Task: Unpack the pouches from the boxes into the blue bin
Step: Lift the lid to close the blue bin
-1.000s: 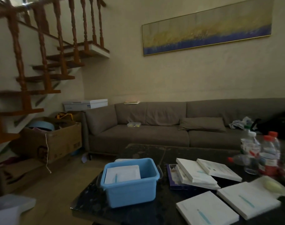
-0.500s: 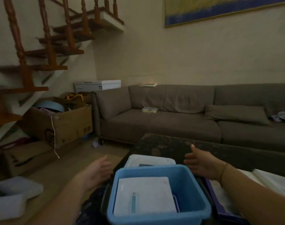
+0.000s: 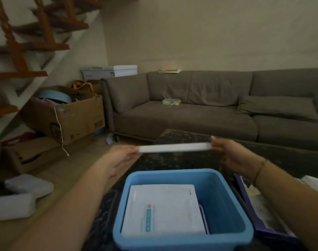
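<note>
A flat white cardboard box [image 3: 174, 147] hangs edge-on to the head camera, its long axis running left to right, level, above the far part of the dark stone-patterned tabletop [image 3: 172, 160] and beyond the far rim of the blue plastic bin [image 3: 225, 200]. Each end of the box sits in a hand — the left hand [image 3: 121, 158] pinches the left end, thumb on top and fingers underneath, while the right hand [image 3: 232, 156] grips the right end with its fingers curled about the edge. Both forearms reach forward past the bin, one on each side of it, palms turned partly inward toward the box; the two hands are about equally far out, so neither is clearly nearer.

The bin stands at the near edge of the tabletop, directly below and nearer than the box. A white flat pouch with a teal label strip [image 3: 163, 212] already lies in it, toward its left wall. The box appears closed from this angle, though its thin side shows no flap. By my reading, it has to be opened before its pouch can drop into the bin.
</note>
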`<state>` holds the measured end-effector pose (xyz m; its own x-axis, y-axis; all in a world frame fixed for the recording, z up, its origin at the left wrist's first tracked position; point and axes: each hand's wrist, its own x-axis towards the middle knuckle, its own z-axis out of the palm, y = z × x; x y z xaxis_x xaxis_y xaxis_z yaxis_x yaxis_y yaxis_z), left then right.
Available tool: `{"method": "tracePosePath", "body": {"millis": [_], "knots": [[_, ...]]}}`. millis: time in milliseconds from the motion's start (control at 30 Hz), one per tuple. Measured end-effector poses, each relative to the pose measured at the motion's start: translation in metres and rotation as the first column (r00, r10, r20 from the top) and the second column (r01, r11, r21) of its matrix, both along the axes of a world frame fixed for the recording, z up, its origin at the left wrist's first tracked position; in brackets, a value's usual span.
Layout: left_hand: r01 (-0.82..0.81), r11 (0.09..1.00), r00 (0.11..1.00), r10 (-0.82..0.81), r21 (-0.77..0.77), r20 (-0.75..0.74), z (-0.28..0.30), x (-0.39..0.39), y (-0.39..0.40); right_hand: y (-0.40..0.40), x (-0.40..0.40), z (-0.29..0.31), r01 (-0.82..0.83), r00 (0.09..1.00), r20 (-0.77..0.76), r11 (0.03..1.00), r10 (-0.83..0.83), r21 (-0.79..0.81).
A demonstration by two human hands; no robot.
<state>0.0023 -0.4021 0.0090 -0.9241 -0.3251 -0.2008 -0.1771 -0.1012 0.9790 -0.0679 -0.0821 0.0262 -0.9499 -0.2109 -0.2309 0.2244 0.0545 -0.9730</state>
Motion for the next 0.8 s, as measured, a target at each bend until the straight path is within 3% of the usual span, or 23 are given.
{"method": "tracePosePath", "body": {"millis": [167,267,433,567,700,767,800], "knots": [[-0.138,0.979,0.972,0.105,-0.149,-0.209,0.048,0.098,0.031,0.018,0.094,0.028,0.041,0.963,-0.268,0.983,0.009,0.181],[-0.19,0.905,0.975,0.127,-0.38,-0.184,0.044,0.168,0.05,0.031,0.152,0.018,0.059,0.959,-0.284,0.979,-0.001,0.195],[-0.17,0.822,0.983,0.107,-0.543,-0.147,0.018,0.21,0.072,0.041,0.199,-0.003,0.078,0.944,-0.33,0.952,0.026,0.298],[-0.218,0.812,0.975,0.158,-0.541,-0.156,0.002,0.201,0.072,0.041,0.205,-0.008,0.111,0.91,-0.401,0.867,0.109,0.486],[-0.228,0.837,0.971,0.158,-0.498,-0.178,-0.002,0.19,0.07,0.04,0.192,-0.009,0.173,0.912,-0.404,0.828,0.069,0.533],[-0.231,0.851,0.972,0.181,-0.471,-0.151,-0.005,0.182,0.066,0.035,0.184,-0.012,0.137,0.96,-0.28,0.888,-0.01,0.438],[-0.209,0.878,0.978,0.193,-0.431,-0.082,-0.005,0.179,0.064,0.032,0.183,-0.01,0.12,0.987,-0.141,0.944,-0.08,0.307]]}}
